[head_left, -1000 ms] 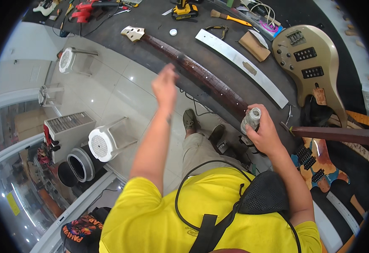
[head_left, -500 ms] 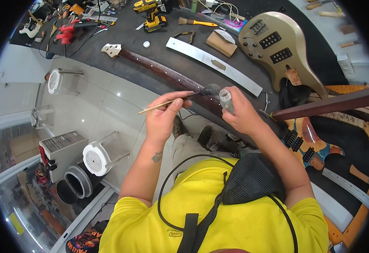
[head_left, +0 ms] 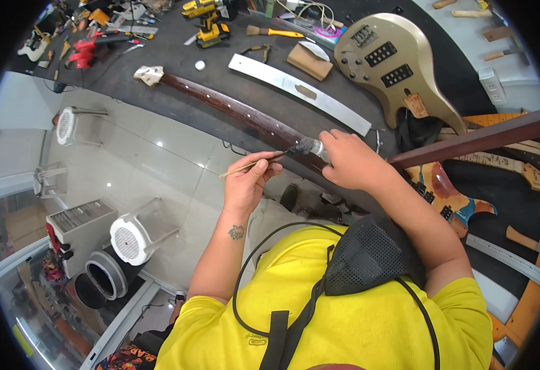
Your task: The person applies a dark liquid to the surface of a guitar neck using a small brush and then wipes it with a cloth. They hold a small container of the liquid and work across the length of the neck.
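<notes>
Dark worktop is lying cluttered above a tiled floor. Left hand is pinching a thin brush, right hand is gripping a small jar over the dark neck.

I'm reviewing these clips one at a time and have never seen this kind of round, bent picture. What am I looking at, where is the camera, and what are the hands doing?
The picture comes from a wide fisheye camera worn on a person's head, looking down, so straight edges bend near the rim. The yellow shirt at the bottom is the wearer's own. The left hand holds a thin brush; its tip meets a small jar gripped in the right hand. Both are above a dark workbench. On the bench lie a long dark guitar neck, a metal straightedge, a gold guitar body and a yellow drill. White stools stand on the tiled floor to the left.
</notes>
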The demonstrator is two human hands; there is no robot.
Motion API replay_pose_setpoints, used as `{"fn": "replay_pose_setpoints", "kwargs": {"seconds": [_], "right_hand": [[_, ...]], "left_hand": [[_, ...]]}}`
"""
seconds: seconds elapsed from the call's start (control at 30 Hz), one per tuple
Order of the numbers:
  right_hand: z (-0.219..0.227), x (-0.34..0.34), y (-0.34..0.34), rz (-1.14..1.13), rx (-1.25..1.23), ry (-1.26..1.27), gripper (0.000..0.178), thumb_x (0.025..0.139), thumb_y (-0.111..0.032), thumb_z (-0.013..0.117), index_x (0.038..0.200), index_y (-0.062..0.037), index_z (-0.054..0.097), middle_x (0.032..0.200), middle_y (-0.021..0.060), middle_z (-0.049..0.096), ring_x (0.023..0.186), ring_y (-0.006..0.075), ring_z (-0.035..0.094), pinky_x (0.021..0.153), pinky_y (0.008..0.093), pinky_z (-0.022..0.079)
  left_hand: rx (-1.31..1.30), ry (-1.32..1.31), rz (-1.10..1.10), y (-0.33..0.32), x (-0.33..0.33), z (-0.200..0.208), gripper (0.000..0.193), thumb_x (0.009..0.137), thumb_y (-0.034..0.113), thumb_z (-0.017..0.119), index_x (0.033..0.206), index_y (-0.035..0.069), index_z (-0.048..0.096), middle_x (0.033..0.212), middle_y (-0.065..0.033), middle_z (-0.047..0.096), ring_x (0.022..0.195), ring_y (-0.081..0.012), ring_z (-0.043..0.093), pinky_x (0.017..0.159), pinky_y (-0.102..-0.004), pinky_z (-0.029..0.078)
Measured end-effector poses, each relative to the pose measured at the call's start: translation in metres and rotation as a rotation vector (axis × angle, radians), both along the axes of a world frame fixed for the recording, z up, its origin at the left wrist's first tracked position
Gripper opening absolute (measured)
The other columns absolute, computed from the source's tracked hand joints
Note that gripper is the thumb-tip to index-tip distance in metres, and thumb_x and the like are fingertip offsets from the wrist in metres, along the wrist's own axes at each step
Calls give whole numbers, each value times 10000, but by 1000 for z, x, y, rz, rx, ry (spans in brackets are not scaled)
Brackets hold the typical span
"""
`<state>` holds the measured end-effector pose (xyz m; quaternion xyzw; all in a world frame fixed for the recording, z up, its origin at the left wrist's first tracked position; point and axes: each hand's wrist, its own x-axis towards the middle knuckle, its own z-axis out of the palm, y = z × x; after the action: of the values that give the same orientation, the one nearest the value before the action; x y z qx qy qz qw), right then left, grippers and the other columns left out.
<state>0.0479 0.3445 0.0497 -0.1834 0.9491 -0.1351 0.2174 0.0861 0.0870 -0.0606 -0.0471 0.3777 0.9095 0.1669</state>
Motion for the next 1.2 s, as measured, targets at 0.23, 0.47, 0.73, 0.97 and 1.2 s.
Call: {"fn": "replay_pose_setpoints", "kwargs": {"seconds": [0.23,0.47,0.73,0.97,1.2], "right_hand": [[-29,-4,-8,11,82,-82,413,821,-155,710,1155,19,538,1136,242,633,1113,425,628,983,515,494],[-47,-5,-4,-124,-227,-17,412,819,-132,681,1160,35,521,1174,271,618,1145,465,605,989,508,496],[-52,2,9,-155,-247,23,448,825,-161,695,1201,25,540,1192,268,626,1149,458,616,994,514,504],[-68,4,5,-82,101,-185,466,845,-189,702,1233,14,543,1215,262,635,1140,452,636,997,526,508],[-90,0,-1,-136,-18,-159,475,842,-190,700,1220,41,529,1198,278,629,1129,466,634,997,510,507]], "left_hand": [[100,-76,62,7,8,-32,265,1026,82,660,1239,-73,679,1187,-206,736,1024,-278,741,939,-422,610],[-436,139,-45,-2,-35,52,202,992,61,681,1159,-14,766,1019,-100,783,908,-182,746,826,-309,589],[-468,115,-60,10,-26,46,220,1016,50,652,1184,-72,727,1099,-159,762,944,-221,748,876,-344,617],[-64,-203,27,22,10,-41,252,1036,54,626,1228,-104,665,1134,-208,740,956,-250,747,892,-374,617],[-143,-211,38,15,-8,-31,253,1035,58,629,1222,-108,668,1139,-216,737,946,-245,743,884,-368,615]]}}
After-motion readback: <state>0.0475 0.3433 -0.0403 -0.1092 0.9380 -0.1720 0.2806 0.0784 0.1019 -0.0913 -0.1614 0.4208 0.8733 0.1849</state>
